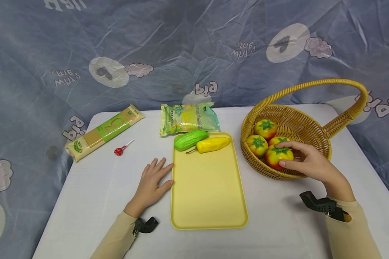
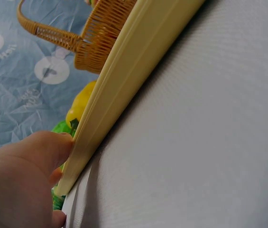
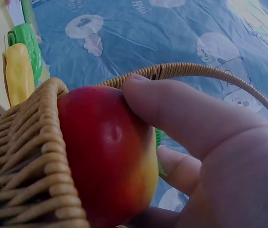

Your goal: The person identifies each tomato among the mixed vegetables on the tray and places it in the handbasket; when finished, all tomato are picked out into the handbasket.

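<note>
My right hand (image 1: 311, 162) reaches into the wicker basket (image 1: 317, 138) and holds a red-and-yellow tomato (image 1: 277, 158) between thumb and fingers. Up close, the right wrist view has the thumb on that tomato's (image 3: 107, 152) side, with fingers behind it and the woven rim in front. More tomatoes (image 1: 265, 128) lie beside it in the basket. My left hand (image 1: 151, 185) rests on the table with fingers spread, thumb and fingertip at the left edge of a yellow tray (image 1: 209, 194). A green bumpy vegetable (image 1: 191, 140) and a yellow pepper (image 1: 214, 144) lie at the tray's far end.
Behind the tray lies a green-and-yellow packet (image 1: 189, 118). A long noodle packet (image 1: 105, 133) and a red lollipop (image 1: 119, 151) are at the left on the white table (image 1: 94, 201). The basket's tall handle (image 1: 311, 82) arches over it. A patterned blue cloth (image 1: 181, 46) hangs behind.
</note>
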{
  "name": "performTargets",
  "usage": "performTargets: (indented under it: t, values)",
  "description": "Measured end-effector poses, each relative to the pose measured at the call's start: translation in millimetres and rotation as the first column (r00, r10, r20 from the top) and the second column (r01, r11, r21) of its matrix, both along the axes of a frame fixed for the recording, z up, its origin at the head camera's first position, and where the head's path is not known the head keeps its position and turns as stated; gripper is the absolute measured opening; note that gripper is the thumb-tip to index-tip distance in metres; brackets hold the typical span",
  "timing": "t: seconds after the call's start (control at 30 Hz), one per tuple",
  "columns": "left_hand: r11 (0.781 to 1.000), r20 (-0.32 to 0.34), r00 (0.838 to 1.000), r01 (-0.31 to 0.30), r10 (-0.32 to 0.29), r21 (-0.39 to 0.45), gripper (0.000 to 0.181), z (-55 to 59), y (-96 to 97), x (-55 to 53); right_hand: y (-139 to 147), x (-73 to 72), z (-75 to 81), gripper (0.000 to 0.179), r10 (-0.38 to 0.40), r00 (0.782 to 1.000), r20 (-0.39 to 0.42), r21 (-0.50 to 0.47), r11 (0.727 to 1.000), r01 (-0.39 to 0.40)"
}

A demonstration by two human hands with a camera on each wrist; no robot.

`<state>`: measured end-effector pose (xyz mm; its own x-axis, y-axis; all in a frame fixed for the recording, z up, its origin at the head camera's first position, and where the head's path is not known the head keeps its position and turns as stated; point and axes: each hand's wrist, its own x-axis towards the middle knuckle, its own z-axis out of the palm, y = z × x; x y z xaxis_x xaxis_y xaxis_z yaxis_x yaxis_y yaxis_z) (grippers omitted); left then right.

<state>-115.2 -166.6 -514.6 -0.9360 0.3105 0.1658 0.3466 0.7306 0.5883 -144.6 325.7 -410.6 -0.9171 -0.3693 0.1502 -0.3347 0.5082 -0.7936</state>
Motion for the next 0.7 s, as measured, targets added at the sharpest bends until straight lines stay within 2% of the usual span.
performTargets:
  t: [0.13,0.4,0.6,0.7]
  values:
    - [1.0,0.002,1.0,0.001,-0.001,0.001,0.055,0.8,0.2,0.3,2.9,-2.4,-3.7,0.047,0.012,1.0,0.007,0.016,1.0,-0.012]
    - [1.0,-0.001,1.0,0.002,-0.002,-0.008,0.055,0.2,-0.8,0.0,2.1,-2.7,-5.1,0.044,-0.049,0.998,0.043,0.125,0.991,0.043]
    - [1.0,-0.004,1.0,0.002,-0.002,-0.012,0.055,-0.4,-1.4,-0.5,-0.1,-2.5,-4.8,0.046,-0.043,0.999,0.022,0.152,0.988,0.039]
    - [1.0,-0.004,1.0,0.001,-0.001,-0.009,0.055,-0.6,-1.3,-0.3,-1.4,-2.2,-4.3,0.045,-0.045,0.999,-0.009,0.207,0.977,0.046]
